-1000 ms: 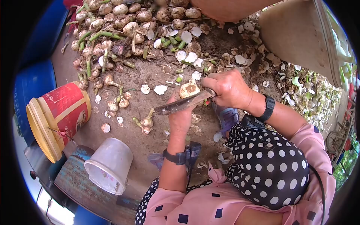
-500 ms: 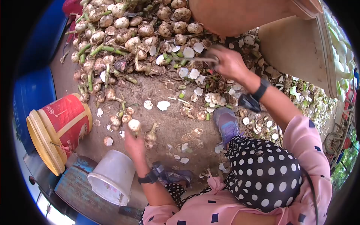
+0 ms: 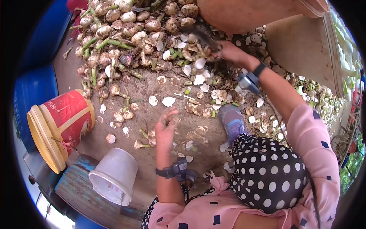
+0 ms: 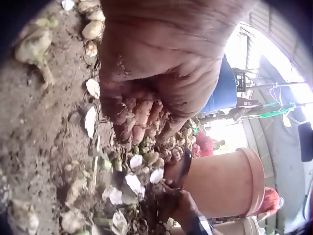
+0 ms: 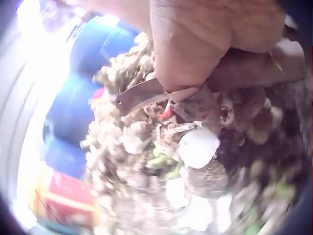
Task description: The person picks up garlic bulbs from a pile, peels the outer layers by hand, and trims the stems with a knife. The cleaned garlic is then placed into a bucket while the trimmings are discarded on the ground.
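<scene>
My left hand point(image 3: 166, 128) hovers palm up over the bare ground, fingers loosely curled and nothing in it; soil clings to the fingertips in the left wrist view. Ahead and to the right, my right hand point(image 3: 233, 53) grips a knife point(image 5: 143, 96) by its handle point(image 5: 259, 68). The blade is blurred in the head view and points toward the heap of soil-covered bulbs point(image 3: 129, 29) with green stems. Close below the blade lie brown scraps and white cut slices point(image 5: 198, 148). Two small stemmed bulbs point(image 3: 142, 144) lie left of my left hand.
A whitish bucket point(image 3: 116, 170) and a red-and-yellow bucket point(image 3: 70, 120) lie tipped at the left. At the upper right stand an orange-brown tub point(image 3: 251, 15) and a beige tub point(image 3: 301, 45) beside pale bulbs. Peelings point(image 3: 324, 103) cover the right side; a shoe point(image 3: 231, 120) stands mid-ground.
My left hand first held a bulb under the knife, carried a pale bulb left, and is now back toward the middle without it. The right hand with the knife moved forward to the heap.
</scene>
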The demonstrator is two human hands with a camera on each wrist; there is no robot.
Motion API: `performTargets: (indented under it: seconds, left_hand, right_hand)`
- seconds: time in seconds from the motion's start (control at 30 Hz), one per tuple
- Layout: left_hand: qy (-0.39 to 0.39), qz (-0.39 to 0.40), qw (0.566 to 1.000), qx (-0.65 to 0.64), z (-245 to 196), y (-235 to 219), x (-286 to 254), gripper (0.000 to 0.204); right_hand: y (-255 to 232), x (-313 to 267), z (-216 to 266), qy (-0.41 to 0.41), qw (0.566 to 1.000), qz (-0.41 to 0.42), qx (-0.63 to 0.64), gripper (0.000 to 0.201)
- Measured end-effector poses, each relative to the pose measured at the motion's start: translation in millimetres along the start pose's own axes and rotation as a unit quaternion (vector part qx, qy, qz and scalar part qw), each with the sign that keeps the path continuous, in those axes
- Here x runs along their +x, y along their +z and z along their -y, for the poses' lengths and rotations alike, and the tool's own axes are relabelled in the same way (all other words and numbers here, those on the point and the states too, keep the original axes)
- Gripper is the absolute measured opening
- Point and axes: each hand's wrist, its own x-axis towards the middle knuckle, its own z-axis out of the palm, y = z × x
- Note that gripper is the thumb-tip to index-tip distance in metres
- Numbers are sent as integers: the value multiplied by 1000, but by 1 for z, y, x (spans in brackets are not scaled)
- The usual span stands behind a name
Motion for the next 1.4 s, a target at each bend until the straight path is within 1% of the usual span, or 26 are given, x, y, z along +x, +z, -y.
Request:
performTargets:
  seconds: [0.03,0.1,0.2,0.23,0.27,0.3,0.33,0.37,0.4,0.53,0.63,0.67,0.7,0.73,0.77,0.8,0.83,0.87,0.93,1.0,1.03,1.1,1.17,1.23,1.3,1.4]
  left_hand:
    - [-1,-3,1000,-3,-2,7,0,30]
    - [-40,15,995,-86,-13,21,-2,46]
    - [13,70,975,-212,-27,42,-2,59]
    - [14,68,975,-211,-36,50,-2,59]
    - [104,52,986,-121,-47,58,-2,68]
    - [192,34,980,-28,-52,64,-2,77]
    - [192,29,981,-26,-50,68,-2,77]
    - [187,67,974,-109,-45,71,-2,77]
    - [181,104,959,-192,-41,72,-3,76]
    - [96,62,955,-275,-33,60,-9,62]
    - [127,-49,954,-268,-23,27,-23,54]
    - [147,-160,970,-109,-24,-3,-29,49]
    - [115,-254,956,-93,-42,-35,-44,44]
    - [87,-333,935,-85,-63,-70,-60,39]
    - [229,-367,884,176,-22,-137,-75,32]
    - [143,-403,899,92,-32,-185,-93,30]
    - [159,-478,853,139,-9,-246,-108,35]
    - [60,-570,786,230,-17,-280,-125,38]
    - [-115,-517,693,488,-24,-321,-155,44]
    - [-207,-533,564,596,-50,-273,-146,38]
    - [-202,-529,568,597,-43,-266,-136,38]
    - [-11,-456,806,378,-16,-253,-104,34]
    - [45,-366,907,202,-9,-199,-62,30]
    - [-30,-289,948,129,-2,-147,-24,32]
    - [-4,-190,982,-12,-20,-80,-2,33]
    - [-54,-110,982,-144,-36,-18,24,28]
  right_hand:
    - [12,-31,6,48,962,12,269,23]
    - [31,-64,14,48,869,70,487,19]
    - [56,-100,19,37,812,125,569,26]
    - [65,-106,22,45,799,142,582,29]
    - [72,-116,39,42,766,185,614,32]
    - [80,-119,43,45,797,187,573,35]
    - [87,-123,46,37,824,175,537,40]
    - [92,-125,49,28,849,164,501,45]
    - [89,-128,51,11,819,217,531,61]
    - [79,-141,63,-10,887,188,422,81]
    - [86,-139,51,-9,908,201,367,77]
    - [86,-139,51,-3,920,188,343,76]
    - [85,-139,52,49,933,164,315,70]
    - [85,-134,42,19,933,184,308,59]
    - [78,-132,30,-8,938,185,294,49]
    - [75,-134,28,23,940,162,300,40]
    - [77,-134,30,55,941,132,307,32]
    - [77,-133,29,70,952,110,275,29]
    - [78,-125,19,75,980,79,164,24]
    - [76,-112,21,69,992,63,83,23]
    - [73,-104,30,52,997,23,-42,22]
    - [64,-83,45,-19,965,-63,-255,22]
    - [60,-48,44,-174,922,-157,-307,29]
    - [59,-16,55,-206,915,-150,-312,35]
    - [59,11,58,-243,891,-47,-380,41]
    - [58,30,51,-174,899,-16,-402,40]
